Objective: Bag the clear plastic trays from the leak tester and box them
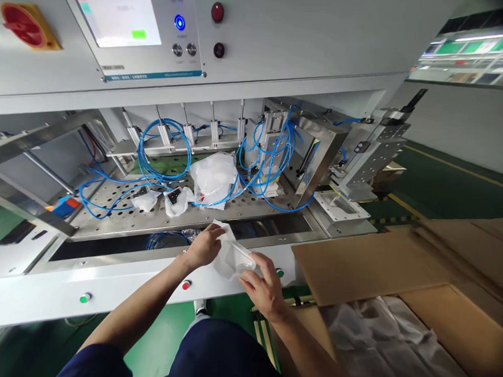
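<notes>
One clear tray (235, 258) | left hand (203, 246) fingers pinch far-left end | right hand (264, 286) fingers pinch near-right end

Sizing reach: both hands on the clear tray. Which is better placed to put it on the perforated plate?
Left, probably. The left hand grips the far end of the clear tray, closest to the perforated plate; the right hand holds the near end, toward the cardboard box.
</notes>
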Motion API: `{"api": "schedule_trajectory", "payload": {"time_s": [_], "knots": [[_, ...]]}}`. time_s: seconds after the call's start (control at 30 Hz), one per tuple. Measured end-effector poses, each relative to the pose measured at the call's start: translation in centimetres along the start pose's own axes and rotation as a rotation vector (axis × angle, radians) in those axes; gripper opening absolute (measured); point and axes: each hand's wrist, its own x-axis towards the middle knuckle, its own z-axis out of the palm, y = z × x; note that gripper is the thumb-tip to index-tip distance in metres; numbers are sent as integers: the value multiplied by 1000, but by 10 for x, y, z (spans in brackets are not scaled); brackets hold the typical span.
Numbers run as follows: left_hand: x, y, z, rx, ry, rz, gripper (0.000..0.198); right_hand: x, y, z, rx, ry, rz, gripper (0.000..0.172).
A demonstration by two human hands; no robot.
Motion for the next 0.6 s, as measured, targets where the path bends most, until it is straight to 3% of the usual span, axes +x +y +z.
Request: {"api": "schedule_trajectory", "payload": {"time_s": [0.2,0.37,0.6], "knots": [[-7,9,10,197,-51,-41,51,-3,-4,10,16,-101,-8,20],[-13,26,12,385,-173,5,56,-3,-5,18,25,-195,27,23],[-25,43,17,428,-220,75,48,-16,-2,33,10,72,358,13]]}}
